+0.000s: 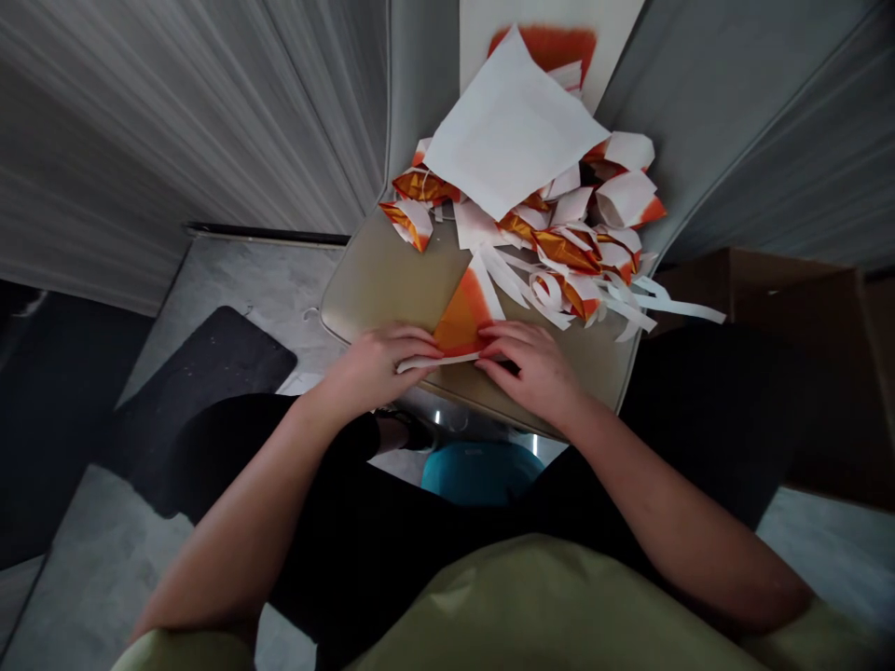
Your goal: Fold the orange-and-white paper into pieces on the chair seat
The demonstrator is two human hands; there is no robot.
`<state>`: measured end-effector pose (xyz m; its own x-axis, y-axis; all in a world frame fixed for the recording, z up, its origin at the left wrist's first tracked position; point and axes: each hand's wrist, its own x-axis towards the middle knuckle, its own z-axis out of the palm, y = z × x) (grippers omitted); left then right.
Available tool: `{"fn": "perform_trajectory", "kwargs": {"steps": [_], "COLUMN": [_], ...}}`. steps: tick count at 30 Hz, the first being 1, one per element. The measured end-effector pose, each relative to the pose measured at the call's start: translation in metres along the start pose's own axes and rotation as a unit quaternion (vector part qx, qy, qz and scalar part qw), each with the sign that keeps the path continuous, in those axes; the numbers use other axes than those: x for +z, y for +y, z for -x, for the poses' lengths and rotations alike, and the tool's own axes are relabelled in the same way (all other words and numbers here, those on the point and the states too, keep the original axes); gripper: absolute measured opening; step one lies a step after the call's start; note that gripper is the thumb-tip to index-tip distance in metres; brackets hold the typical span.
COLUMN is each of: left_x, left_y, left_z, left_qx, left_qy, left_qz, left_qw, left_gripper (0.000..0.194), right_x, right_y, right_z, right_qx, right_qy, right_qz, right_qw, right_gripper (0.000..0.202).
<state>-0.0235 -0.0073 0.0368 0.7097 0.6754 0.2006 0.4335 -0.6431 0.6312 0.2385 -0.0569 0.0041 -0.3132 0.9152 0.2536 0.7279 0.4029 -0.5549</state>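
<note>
A triangular folded sheet of orange and white paper (461, 312) lies near the front edge of the chair seat, a narrow white strip turned up along its near edge. My left hand (381, 363) pinches the left end of that folded edge between thumb and fingers. At its right end, my right hand (528, 363) grips the paper, fingertips resting on the orange face. Just beyond are white paper strips (542, 289) and several folded orange and gold paper pieces (566, 250). A white square sheet (517, 126) rests on top of the pile.
The beige chair seat (378, 280) serves as the work surface. Behind the pile, an orange-centred sheet (559, 47) leans at the backrest. A cardboard box (790, 280) stands at right, a dark mat (210, 354) lies on the floor at left, and a teal stool (479, 471) shows between my legs.
</note>
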Motion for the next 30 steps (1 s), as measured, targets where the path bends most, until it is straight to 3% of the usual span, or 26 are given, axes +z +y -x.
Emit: {"fn": "perform_trajectory", "kwargs": {"steps": [3, 5, 9, 11, 20, 30], "left_x": [0.000, 0.003, 0.017, 0.023, 0.032, 0.042], "left_y": [-0.003, -0.004, -0.005, -0.004, 0.002, -0.005], "left_z": [-0.001, -0.002, -0.007, -0.010, -0.017, -0.013], "left_qx": [-0.059, -0.136, -0.308, -0.348, -0.378, -0.315], "left_qy": [0.003, 0.024, 0.083, 0.106, 0.117, 0.122], "left_qz": [0.062, 0.077, 0.029, 0.008, -0.035, -0.131], "left_qw": [0.996, 0.987, 0.947, 0.931, 0.918, 0.932], "left_gripper": [0.021, 0.026, 0.046, 0.050, 0.047, 0.033], "right_x": [0.001, 0.001, 0.003, 0.005, 0.009, 0.013], "right_y": [-0.001, -0.002, 0.000, 0.001, -0.001, -0.004], "right_z": [-0.001, -0.001, -0.004, -0.005, -0.009, -0.013], "right_qx": [0.006, 0.017, 0.037, 0.044, 0.068, 0.088], "right_qy": [0.004, 0.006, 0.027, 0.041, 0.043, 0.037], "right_qz": [-0.002, -0.004, -0.021, -0.034, -0.015, 0.025], "right_qw": [1.000, 1.000, 0.999, 0.998, 0.997, 0.995], "right_gripper": [0.019, 0.020, 0.019, 0.016, 0.010, 0.013]}}
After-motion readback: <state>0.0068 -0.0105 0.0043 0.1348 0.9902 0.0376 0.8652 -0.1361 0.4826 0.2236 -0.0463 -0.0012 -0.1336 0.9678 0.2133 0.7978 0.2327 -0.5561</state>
